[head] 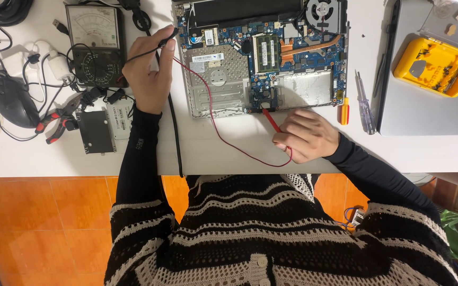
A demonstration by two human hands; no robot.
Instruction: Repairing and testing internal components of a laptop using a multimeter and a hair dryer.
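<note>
The red probe [271, 120] is a thin red stick, held tilted in the right hand [306, 135], and its tip touches the lower edge of the blue board [263, 95] inside the opened laptop [263, 58]. The black probe [166, 38] is thin and dark, pinched by the left hand [149, 69], with its tip at the upper left corner of the laptop, near the board's left end. A red wire [216, 127] runs in a long curve from the left hand, over the laptop's silver frame and the white bench [239, 159], to the right hand.
</note>
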